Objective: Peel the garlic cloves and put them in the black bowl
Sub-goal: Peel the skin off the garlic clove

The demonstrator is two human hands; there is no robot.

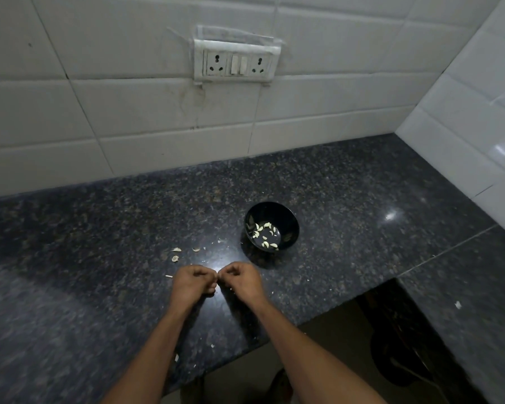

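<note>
Curled fingers [213,277] hiding any clove.

**Polished stone, glazed tile, glossy bowl**

The countertop [99,243] looks like dark speckled granite, polished smooth, with bright glare spots on it. On it stands the black bowl [289,221], glossy and smooth, plastic or ceramic, I cannot tell which. Left of the bowl lie garlic skins [175,249], thin, dry and papery. Behind the bowl the wall tiles [143,106] are white, glazed, with a soft sheen and dark stained grout lines. Above the bowl, the socket plate [236,64] is white plastic, matt and grimy, with clear film around it.
</note>
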